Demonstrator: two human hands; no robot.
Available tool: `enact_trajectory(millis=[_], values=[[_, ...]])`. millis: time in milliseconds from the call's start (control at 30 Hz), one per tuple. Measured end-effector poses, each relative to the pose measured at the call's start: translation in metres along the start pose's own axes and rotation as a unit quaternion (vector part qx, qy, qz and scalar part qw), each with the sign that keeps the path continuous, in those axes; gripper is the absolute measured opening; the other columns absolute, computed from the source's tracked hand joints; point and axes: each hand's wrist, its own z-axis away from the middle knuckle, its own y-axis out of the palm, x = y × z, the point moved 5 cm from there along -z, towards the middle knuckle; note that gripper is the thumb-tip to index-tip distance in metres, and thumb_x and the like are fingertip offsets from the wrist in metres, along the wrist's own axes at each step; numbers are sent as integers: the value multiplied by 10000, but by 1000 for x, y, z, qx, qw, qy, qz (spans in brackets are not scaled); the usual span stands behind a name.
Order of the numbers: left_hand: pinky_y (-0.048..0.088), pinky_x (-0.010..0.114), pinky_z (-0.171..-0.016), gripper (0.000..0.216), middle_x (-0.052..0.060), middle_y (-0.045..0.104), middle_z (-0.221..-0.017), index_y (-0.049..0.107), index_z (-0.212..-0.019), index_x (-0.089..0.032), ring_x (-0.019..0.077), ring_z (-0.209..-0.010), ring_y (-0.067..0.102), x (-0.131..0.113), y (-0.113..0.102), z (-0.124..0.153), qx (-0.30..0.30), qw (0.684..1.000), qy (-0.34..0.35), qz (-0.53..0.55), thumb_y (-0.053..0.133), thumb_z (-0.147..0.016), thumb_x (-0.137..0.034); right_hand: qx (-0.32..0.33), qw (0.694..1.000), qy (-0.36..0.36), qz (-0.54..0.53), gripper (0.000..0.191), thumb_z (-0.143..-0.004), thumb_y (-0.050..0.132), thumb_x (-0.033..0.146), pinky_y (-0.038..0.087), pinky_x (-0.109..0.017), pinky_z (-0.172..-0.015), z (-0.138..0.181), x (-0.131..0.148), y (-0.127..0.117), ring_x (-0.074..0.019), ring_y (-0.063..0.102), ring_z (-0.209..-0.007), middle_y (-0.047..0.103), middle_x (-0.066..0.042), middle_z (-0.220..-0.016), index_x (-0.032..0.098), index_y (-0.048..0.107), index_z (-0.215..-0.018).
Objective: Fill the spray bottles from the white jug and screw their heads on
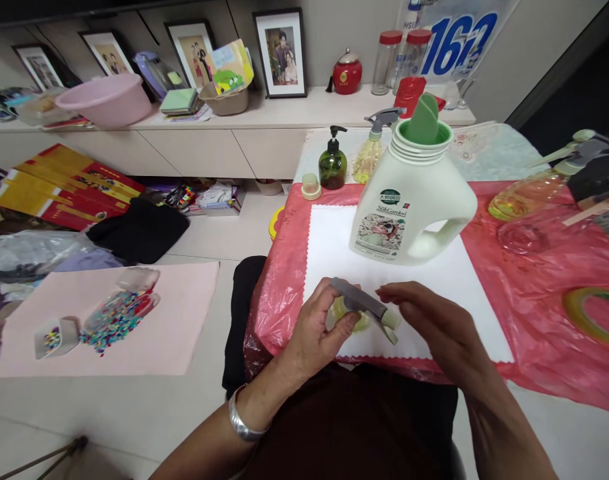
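My left hand [312,330], with a silver bangle at its wrist, is wrapped round the neck of a spray bottle [367,305]. Its grey trigger head points to the right, and much of the clear body is hidden by the hand. My right hand [439,323] has its fingers stretched out together beside the nozzle, holding nothing. I cannot tell whether its fingertips touch the trigger head. Just beyond the hands, a large white detergent jug [409,200] stands uncapped on a white sheet [329,243], with a green spout in its mouth.
A green pump bottle [333,167], a pale cap [311,187] and another spray bottle [368,157] stand behind the sheet. To the right are a tilted spray bottle [529,190] and a tape roll [574,317]. Colourful beads [115,321] lie on pink paper at left.
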Motion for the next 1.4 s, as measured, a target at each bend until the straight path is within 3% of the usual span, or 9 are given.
enact_trajectory(millis=[200,367,533,733,867,967,1167,1233,1400], values=[[470,380,-988,307,80,627,-1149,621,-1238,-245,234,-1111,602,12,4,5,-6,997,-44,64,679,-940,-292,27,996,-48,-67,186,-984,612,241,556,-261,-826,-17,6,14,-146,692,-929,724,0,-1058,304,711,-1127],[503,347,-920,463,20,672,-1115,483,-1193,-281,183,-1048,648,19,6,7,-54,967,-107,225,797,-853,-284,84,985,-104,-106,341,-958,649,230,540,-287,-805,-30,-3,26,-166,639,-996,637,-27,-1089,373,684,-1266],[496,304,-841,379,-8,672,-1017,438,-1092,-268,150,-963,650,17,9,7,-80,965,-105,227,759,-891,-293,146,981,-109,-65,350,-996,585,247,513,-337,-881,-32,-3,30,-184,590,-1069,563,-57,-1136,383,670,-1307],[494,343,-837,302,56,605,-1148,415,-1172,-261,187,-1017,615,13,18,8,-30,970,-83,227,600,-989,-413,95,983,-136,-82,324,-969,646,286,479,-337,-870,-31,-4,29,-185,552,-1063,544,-48,-1154,374,665,-1280],[487,357,-860,300,69,604,-1179,424,-1172,-260,208,-1090,595,14,19,6,-23,973,-87,213,569,-997,-456,32,988,-121,-88,197,-915,722,302,448,-326,-809,-26,-9,38,-176,527,-973,545,-36,-1090,288,681,-1106],[493,354,-855,279,62,609,-1151,449,-1108,-253,203,-1069,605,12,18,3,-33,969,-80,230,563,-994,-481,-24,990,-104,-89,225,-849,794,268,426,-314,-777,-22,-9,41,-167,511,-927,544,-16,-1039,267,637,-1010],[513,328,-779,343,48,610,-1135,416,-1140,-275,184,-944,638,7,18,2,-37,963,-96,248,608,-963,-497,86,989,-73,-97,240,-997,571,316,473,-376,-955,-20,2,38,-222,513,-1141,506,-84,-1202,277,665,-1214],[516,319,-760,371,44,612,-1123,404,-1159,-281,186,-928,641,8,18,3,-39,963,-107,243,625,-951,-495,92,988,-73,-104,239,-1000,562,302,484,-381,-956,-21,1,37,-230,520,-1161,507,-90,-1223,285,686,-1204],[531,309,-756,405,49,614,-1139,408,-1219,-279,162,-881,638,10,15,5,-43,964,-127,230,603,-958,-519,-43,989,-98,-106,206,-863,755,258,478,-376,-870,-20,-11,45,-209,542,-1001,560,-47,-1062,277,680,-1055]])
